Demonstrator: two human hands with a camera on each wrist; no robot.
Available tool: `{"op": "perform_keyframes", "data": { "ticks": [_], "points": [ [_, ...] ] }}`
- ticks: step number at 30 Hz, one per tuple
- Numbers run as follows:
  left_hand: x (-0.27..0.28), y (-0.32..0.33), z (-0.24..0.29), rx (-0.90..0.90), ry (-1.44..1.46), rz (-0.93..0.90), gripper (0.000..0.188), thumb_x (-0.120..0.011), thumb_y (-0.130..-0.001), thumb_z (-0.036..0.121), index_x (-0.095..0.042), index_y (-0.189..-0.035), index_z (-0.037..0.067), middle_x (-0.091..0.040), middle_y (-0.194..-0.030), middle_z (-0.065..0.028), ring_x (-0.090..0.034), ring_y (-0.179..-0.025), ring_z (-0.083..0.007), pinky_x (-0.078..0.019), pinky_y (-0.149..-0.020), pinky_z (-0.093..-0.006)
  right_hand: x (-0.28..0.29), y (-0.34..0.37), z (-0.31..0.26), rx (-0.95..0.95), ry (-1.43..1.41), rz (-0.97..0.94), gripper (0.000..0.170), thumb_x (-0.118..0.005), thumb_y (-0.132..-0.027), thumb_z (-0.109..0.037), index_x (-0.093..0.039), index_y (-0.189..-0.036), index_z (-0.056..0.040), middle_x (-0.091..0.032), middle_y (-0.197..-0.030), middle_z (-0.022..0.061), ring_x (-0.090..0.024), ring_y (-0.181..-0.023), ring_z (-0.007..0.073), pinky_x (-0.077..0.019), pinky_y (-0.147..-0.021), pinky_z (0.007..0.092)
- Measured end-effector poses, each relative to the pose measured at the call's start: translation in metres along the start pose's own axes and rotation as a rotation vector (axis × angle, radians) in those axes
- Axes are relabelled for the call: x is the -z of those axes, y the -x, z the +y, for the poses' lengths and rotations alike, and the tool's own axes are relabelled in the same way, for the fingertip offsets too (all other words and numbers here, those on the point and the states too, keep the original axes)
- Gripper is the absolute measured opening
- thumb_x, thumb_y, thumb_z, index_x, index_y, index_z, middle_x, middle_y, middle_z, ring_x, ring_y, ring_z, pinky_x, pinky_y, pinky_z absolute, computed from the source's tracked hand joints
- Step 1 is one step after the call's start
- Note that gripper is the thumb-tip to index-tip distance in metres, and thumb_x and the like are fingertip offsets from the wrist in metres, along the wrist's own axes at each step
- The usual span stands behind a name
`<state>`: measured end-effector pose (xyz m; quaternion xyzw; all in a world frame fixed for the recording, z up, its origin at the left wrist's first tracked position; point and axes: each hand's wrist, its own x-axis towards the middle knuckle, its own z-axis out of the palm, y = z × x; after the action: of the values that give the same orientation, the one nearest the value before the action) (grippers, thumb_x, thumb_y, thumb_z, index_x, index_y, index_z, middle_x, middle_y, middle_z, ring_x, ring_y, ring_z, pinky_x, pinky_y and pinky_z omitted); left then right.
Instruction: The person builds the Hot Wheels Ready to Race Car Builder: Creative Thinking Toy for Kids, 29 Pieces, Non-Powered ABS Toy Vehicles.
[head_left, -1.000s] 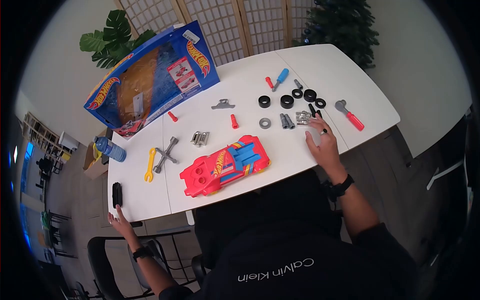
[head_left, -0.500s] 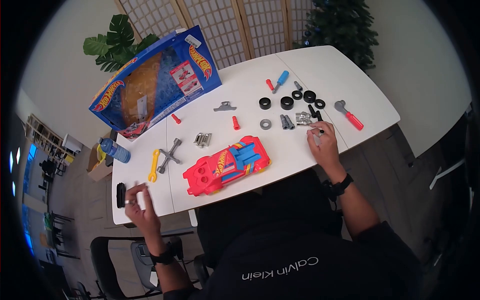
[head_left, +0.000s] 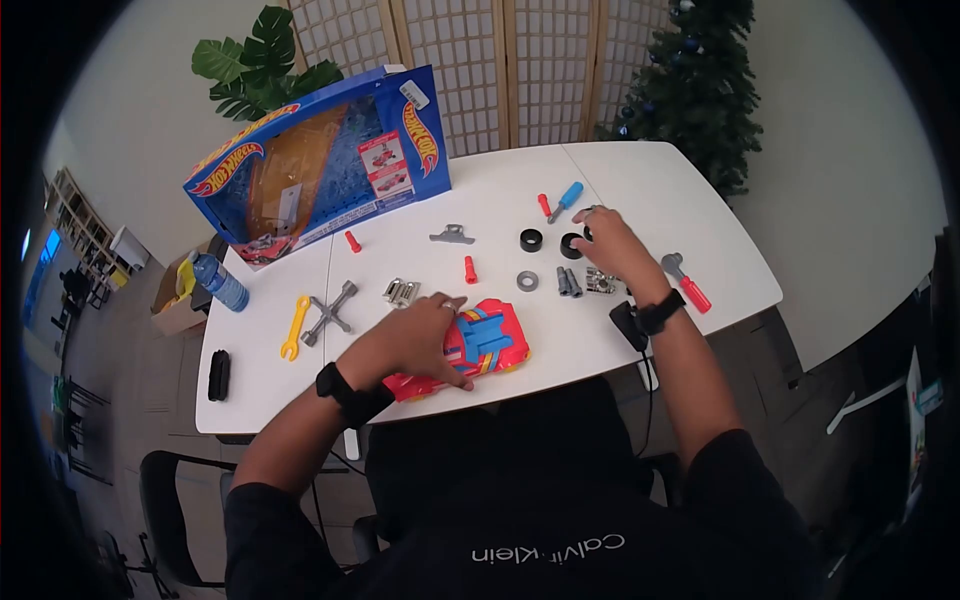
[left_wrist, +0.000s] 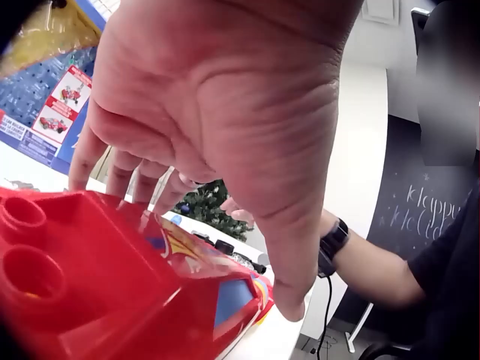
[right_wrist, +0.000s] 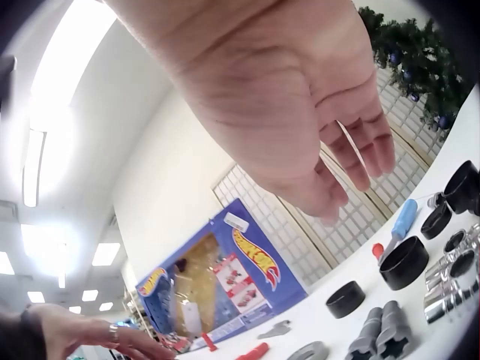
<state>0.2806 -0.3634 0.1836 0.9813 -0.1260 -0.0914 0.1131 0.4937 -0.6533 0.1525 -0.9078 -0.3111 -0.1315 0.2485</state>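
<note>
In the head view the left hand (head_left: 415,343) spans the red toy car (head_left: 503,345), fingers on the far side and thumb near its front edge. The left wrist view shows that palm over the car (left_wrist: 97,270), fingers spread; firm contact is hard to tell. My right hand (head_left: 618,252) reaches over the black tires, partly covering them. From the right wrist, the hand (right_wrist: 300,112) hangs above the table with relaxed fingers and nothing in them. Below it lie a black tire (right_wrist: 403,262), another tire (right_wrist: 346,299) and grey bolts (right_wrist: 392,330).
A blue box (head_left: 433,165) stands at the back left. Near the left hand lie a yellow wrench (head_left: 295,328), a grey cross wrench (head_left: 328,314) and silver parts (head_left: 401,292). A blue screwdriver (head_left: 571,195) and a red-handled tool (head_left: 694,294) lie right; a bottle (head_left: 222,283) stands left.
The left hand has come from the table's left edge over to the car. The right hand has moved away from the silver parts, farther back to the tires. The head view has shifted slightly.
</note>
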Motion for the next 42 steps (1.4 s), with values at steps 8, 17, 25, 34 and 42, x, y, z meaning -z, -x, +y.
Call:
{"op": "perform_keyframes", "data": {
  "ticks": [8,17,25,34,42],
  "points": [
    [-0.005,-0.005,-0.001,0.089,0.064,-0.107,0.109,-0.094,-0.065,0.047,-0.047,-0.151,-0.001,-0.067,-0.129,-0.0266,-0.068,-0.117,-0.0400,-0.0556,-0.099,-0.0440,-0.052,-0.046,0.022,-0.149,0.286,-0.378,0.042,-0.081,-0.084,-0.023,-0.070,-0.114,0.0028,-0.070,-0.118,0.0264,-0.070,-0.111,0.0426,-0.0566,-0.100,0.0480],
    [0.022,0.038,-0.004,0.001,1.592,0.689,0.090,-0.083,-0.092,0.017,-0.024,-0.158,0.005,-0.062,-0.133,-0.0143,-0.068,-0.117,-0.0210,-0.0594,-0.103,-0.0398,0.067,0.042,-0.134,0.154,-0.634,0.095,0.051,-0.084,-0.079,-0.010,-0.073,-0.128,-0.0072,-0.065,-0.110,0.0108,-0.070,-0.099,0.0224,-0.0600,-0.078,0.0336],
    [-0.011,0.042,0.035,-0.048,1.818,0.942,0.057,-0.069,-0.103,0.029,-0.041,-0.147,0.004,-0.064,-0.123,-0.0103,-0.068,-0.113,-0.0188,-0.0576,-0.101,-0.0366,0.050,0.110,-0.209,0.331,-0.531,0.094,0.054,-0.088,-0.080,-0.013,-0.069,-0.128,-0.0033,-0.063,-0.107,0.0118,-0.073,-0.095,0.0263,-0.0603,-0.081,0.0378],
    [-0.053,0.065,0.056,-0.004,1.798,0.863,0.057,-0.078,-0.097,0.023,-0.048,-0.141,0.003,-0.063,-0.124,-0.0089,-0.067,-0.114,-0.0179,-0.0563,-0.102,-0.0356,-0.018,0.142,-0.204,0.028,-1.172,-0.250,0.059,-0.066,-0.105,-0.043,-0.048,-0.151,-0.0090,-0.051,-0.137,0.0192,-0.046,-0.138,0.0319,-0.0427,-0.113,0.0427],
    [-0.093,0.082,0.063,0.137,1.884,0.687,0.083,-0.079,-0.088,0.011,-0.030,-0.155,0.008,-0.055,-0.135,-0.0111,-0.059,-0.127,-0.0235,-0.0498,-0.110,-0.0402,-0.037,0.160,-0.206,0.177,-1.012,-0.246,0.072,-0.054,-0.109,-0.053,-0.032,-0.159,-0.0067,-0.036,-0.154,0.0256,-0.033,-0.148,0.0425,-0.0280,-0.124,0.0536]
  ]
}}
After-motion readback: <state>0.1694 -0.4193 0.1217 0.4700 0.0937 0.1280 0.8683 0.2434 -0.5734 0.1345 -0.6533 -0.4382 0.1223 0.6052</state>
